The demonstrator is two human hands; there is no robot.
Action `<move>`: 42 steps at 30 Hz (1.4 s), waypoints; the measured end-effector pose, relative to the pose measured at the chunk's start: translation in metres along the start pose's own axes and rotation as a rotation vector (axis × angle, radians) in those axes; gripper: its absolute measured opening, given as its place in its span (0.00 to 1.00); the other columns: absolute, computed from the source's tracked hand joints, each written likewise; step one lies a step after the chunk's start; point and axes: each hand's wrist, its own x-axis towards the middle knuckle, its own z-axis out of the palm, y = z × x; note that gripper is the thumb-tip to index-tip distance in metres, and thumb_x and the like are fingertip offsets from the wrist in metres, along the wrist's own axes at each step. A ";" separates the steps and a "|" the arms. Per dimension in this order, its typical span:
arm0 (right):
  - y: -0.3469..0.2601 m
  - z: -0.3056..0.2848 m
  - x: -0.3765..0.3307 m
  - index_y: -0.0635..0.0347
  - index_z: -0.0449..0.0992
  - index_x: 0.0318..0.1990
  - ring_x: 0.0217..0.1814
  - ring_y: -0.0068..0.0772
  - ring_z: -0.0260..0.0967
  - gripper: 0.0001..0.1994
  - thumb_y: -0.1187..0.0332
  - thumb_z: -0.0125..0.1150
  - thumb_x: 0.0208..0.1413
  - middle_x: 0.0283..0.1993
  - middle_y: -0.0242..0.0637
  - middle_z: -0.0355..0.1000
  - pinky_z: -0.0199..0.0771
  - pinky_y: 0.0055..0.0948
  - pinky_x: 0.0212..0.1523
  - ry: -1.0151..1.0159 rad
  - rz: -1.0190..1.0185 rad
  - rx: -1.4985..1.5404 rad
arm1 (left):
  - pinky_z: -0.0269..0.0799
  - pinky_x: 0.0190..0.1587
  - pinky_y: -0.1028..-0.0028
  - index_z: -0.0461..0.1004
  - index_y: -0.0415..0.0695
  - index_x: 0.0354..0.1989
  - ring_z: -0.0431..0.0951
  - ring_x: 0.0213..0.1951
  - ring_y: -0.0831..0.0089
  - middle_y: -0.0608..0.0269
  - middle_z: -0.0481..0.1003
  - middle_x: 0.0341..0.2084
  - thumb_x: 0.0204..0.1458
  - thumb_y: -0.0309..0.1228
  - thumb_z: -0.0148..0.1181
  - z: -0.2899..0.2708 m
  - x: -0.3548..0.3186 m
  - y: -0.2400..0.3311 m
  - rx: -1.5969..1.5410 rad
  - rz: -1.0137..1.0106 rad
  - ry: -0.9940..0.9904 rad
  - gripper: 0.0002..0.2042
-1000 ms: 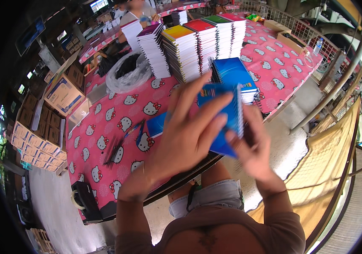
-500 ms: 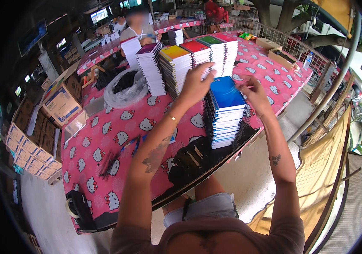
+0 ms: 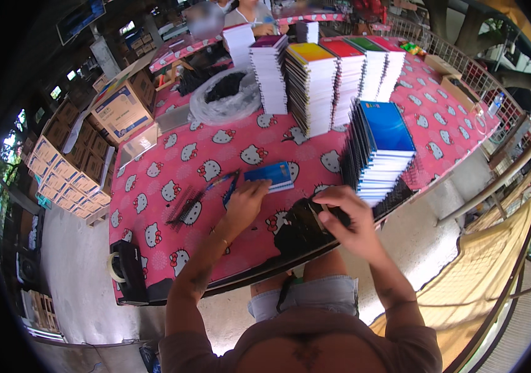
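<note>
A small blue notebook (image 3: pixel 275 171) lies on the pink patterned tablecloth (image 3: pixel 181 168). My left hand (image 3: pixel 247 202) is at its near left corner, fingers closed together on its edge. Just beside that hand lies a blue-handled tool (image 3: pixel 230 188), partly covered by it. My right hand (image 3: pixel 354 222) hovers above the worn black patch at the table's front edge, its thumb and index finger apart, and I see nothing between them. Past it stands a tall stack of blue spiral-bound notebooks (image 3: pixel 387 127), touched by neither hand.
More notebook stacks, with yellow (image 3: pixel 312 52), red (image 3: pixel 342 48) and purple (image 3: pixel 269 42) tops, stand farther back. A clear plastic bag (image 3: pixel 225 112) holds black material. Loose black spirals (image 3: pixel 184 208), a tape dispenser (image 3: pixel 130 271) and cardboard boxes (image 3: pixel 122 115) are leftward. A person (image 3: pixel 250 15) is across the table.
Both hands have come down from the top of the blue stack. The left has moved to the small notebook, the right to the table's front edge. My view has shifted too.
</note>
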 end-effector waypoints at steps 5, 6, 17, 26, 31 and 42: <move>0.085 0.057 -0.035 0.61 0.72 0.54 0.51 0.46 0.74 0.22 0.75 0.71 0.50 0.49 0.45 0.73 0.74 0.36 0.52 0.040 0.193 -0.084 | 0.71 0.51 0.54 0.75 0.41 0.53 0.77 0.45 0.55 0.53 0.78 0.44 0.53 0.24 0.60 -0.030 0.011 0.067 0.056 0.098 -0.169 0.18; 0.102 0.061 -0.047 0.60 0.72 0.49 0.46 0.42 0.76 0.19 0.76 0.71 0.50 0.45 0.43 0.74 0.75 0.33 0.46 -0.087 0.379 -0.030 | 0.71 0.51 0.54 0.75 0.42 0.54 0.77 0.46 0.55 0.52 0.78 0.45 0.53 0.25 0.61 -0.025 0.003 0.074 0.062 0.156 -0.220 0.18; 0.121 0.077 -0.063 0.64 0.80 0.46 0.48 0.24 0.71 0.10 0.79 0.66 0.57 0.44 0.34 0.76 0.70 0.24 0.50 -0.055 0.392 0.393 | 0.70 0.51 0.57 0.68 0.38 0.64 0.76 0.47 0.47 0.43 0.75 0.49 0.63 0.32 0.56 0.006 -0.069 0.063 -0.558 -0.632 0.455 0.22; 0.118 0.088 -0.057 0.65 0.80 0.52 0.49 0.24 0.74 0.12 0.75 0.64 0.60 0.48 0.38 0.79 0.72 0.24 0.52 -0.144 0.483 0.397 | 0.73 0.42 0.54 0.75 0.39 0.40 0.77 0.40 0.51 0.52 0.75 0.34 0.58 0.30 0.61 -0.064 -0.108 -0.091 0.493 -0.538 0.157 0.08; 0.122 0.098 -0.046 0.66 0.79 0.53 0.48 0.23 0.75 0.14 0.76 0.64 0.61 0.48 0.38 0.80 0.73 0.23 0.51 -0.154 0.426 0.388 | 0.73 0.36 0.55 0.73 0.40 0.38 0.78 0.35 0.51 0.53 0.75 0.32 0.61 0.30 0.59 -0.073 -0.088 -0.067 0.446 -0.568 0.234 0.06; 0.123 0.100 -0.048 0.66 0.80 0.52 0.48 0.21 0.74 0.13 0.78 0.63 0.60 0.46 0.37 0.81 0.73 0.23 0.51 -0.148 0.421 0.374 | 0.71 0.25 0.70 0.82 0.42 0.45 0.79 0.23 0.67 0.57 0.77 0.27 0.55 0.28 0.65 -0.072 -0.061 0.065 -0.251 -0.484 0.117 0.10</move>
